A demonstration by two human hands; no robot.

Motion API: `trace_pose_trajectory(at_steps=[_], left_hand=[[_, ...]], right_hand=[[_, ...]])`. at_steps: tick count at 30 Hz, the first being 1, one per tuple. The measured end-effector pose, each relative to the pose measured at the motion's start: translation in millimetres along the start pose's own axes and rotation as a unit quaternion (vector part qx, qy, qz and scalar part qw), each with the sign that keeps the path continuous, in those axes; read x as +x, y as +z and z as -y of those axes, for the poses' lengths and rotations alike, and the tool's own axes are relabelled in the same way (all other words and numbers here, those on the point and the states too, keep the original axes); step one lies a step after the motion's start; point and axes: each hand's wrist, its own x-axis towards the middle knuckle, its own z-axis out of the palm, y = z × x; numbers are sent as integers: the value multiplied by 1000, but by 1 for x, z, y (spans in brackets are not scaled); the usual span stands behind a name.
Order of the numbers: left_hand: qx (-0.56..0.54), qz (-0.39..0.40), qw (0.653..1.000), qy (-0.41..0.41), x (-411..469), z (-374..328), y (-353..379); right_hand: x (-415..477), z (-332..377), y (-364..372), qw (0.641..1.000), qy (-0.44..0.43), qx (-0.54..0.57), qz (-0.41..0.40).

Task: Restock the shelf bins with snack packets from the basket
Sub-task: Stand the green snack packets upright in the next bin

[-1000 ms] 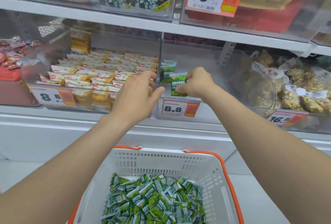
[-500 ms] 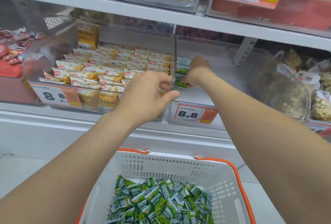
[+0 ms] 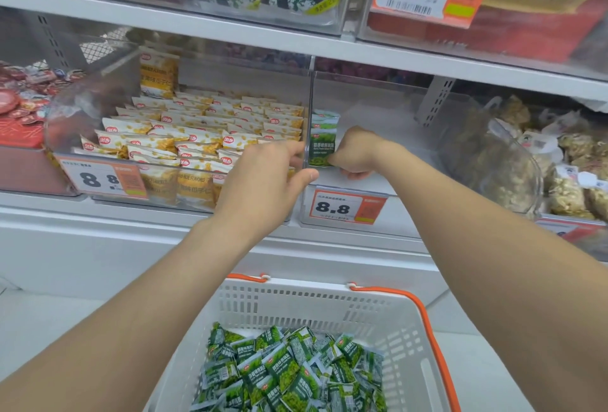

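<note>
**A:** Where is the right hand (image 3: 357,155) reaching?

**B:** It is reaching into the clear bin (image 3: 404,217) above the 8.8 price tag (image 3: 345,207). Its fingers are curling in tight and pinching the lower right edge of a green snack packet (image 3: 320,151).

**A:** How is that packet standing?

**B:** It is standing upright at the bin's left side, just beside the clear divider (image 3: 308,99). A second green packet (image 3: 325,119) is standing right behind it, farther in.

**A:** And the left hand (image 3: 263,184)?

**B:** It is hovering at the front end of the divider, back of the hand facing up. Its fingers are stretching forward, fairly straight and close together, with the thumb spreading out below them, and it is holding nothing. I cannot tell whether the fingertips are touching the divider.

**A:** What is lying in the bin to the left?

**B:** Rows of yellow packets (image 3: 204,135) are filling it, overlapping one another. On the far right, bags of brownish snacks (image 3: 569,178) are piling up in another bin.

**A:** Where are the other packets lying?

**B:** More green packets (image 3: 289,375) are lying in a loose heap in the white basket (image 3: 296,306), below and between the two forearms. The basket's orange handle (image 3: 431,339) is running along its right rim.
</note>
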Motion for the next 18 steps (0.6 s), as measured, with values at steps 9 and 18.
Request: trace_pose_trajectory(at_steps=[9,18], left_hand=[[67,-190,969,140,-36,-10,4],[201,382,896,107,-117,3,62]], right_hand=[[-110,-14,4,907,-173,186,-337],[-196,-71,125,968,-231,-93,-21]])
